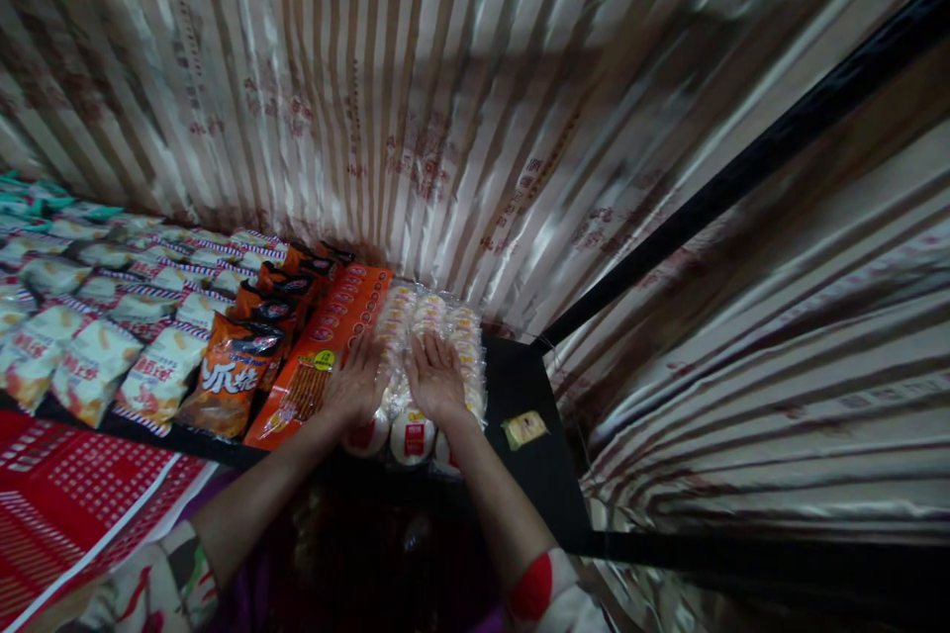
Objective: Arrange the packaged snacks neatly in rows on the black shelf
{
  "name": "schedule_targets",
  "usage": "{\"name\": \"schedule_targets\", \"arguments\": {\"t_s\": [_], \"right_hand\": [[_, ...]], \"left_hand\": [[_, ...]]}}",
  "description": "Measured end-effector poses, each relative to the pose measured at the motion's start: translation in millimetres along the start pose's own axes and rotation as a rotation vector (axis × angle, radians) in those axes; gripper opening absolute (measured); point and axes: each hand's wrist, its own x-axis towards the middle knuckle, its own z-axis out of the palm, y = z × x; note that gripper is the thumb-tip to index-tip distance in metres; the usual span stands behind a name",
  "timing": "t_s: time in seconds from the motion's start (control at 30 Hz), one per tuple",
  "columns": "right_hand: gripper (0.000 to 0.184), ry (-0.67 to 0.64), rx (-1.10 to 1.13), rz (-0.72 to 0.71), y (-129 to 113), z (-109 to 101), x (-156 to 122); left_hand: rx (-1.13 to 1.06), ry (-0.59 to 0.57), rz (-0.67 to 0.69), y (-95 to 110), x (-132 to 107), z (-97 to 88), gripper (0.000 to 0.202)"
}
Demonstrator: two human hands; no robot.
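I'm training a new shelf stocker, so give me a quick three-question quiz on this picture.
1. True or false: the right hand holds the small yellow packet on the black shelf.
2. What lies under the right hand? A) clear-wrapped round white cakes B) a red tin C) a green bottle
3. Fill in: the long flat plastic packet beside the left hand is ____.
Key: 1 false; 2 A; 3 orange.
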Motion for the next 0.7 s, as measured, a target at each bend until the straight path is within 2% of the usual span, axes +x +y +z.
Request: {"name": "schedule_targets", "arguments": {"t_s": [0.1, 0.23, 0.4, 0.53, 0.7], "right_hand": [[0.055, 0.040, -0.021, -0.022, 0.7, 3.5, 0.1], [0.054, 0.044, -0.029, -0.005, -0.7, 4.7, -0.3], [0.055, 0.071, -0.013, 0.007, -2.8, -1.0, 1.8], [0.055, 0.062, -0.010, 0.007, -1.7, 0.2, 4.7], [0.054, 0.076, 0.035, -0.014, -1.6, 5.9, 7.2]], "left_hand": [[0.000, -0.029, 0.016, -0.1, 0.0, 2.2, 0.050], [0.001, -0.001, 0.025, 0.1, -1.2, 1.4, 0.051], [0.016, 0.023, 0.064, 0.2, 14.2, -0.1, 0.050], [0.039, -0.047, 0.044, 1.0, 28.8, 3.4, 0.050], [0.061, -0.097, 0.030, 0.2, 32.6, 8.3, 0.052]]}}
